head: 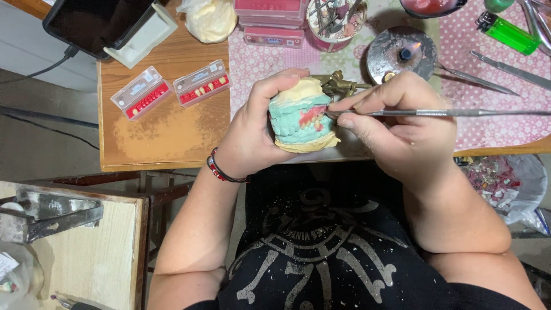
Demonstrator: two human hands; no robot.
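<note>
Left hand (252, 135) wraps around the dental model (301, 115), fingers curled over its top and back, holding it up just above the tabletop (166, 132) edge. Right hand (402, 129) pinches a thin metal tool (453, 112) like a pen, its tip touching the pink wax and teeth at the model's front. Beyond the right hand sits a small lit burner (402, 54); a green lighter (508, 31) lies farther right. Two tooth trays (172, 89) rest beyond the left hand.

Wood table (166, 135) w/ pink cloth (499, 69), 2 tooth cases (202, 82), lighter (508, 33).
</note>
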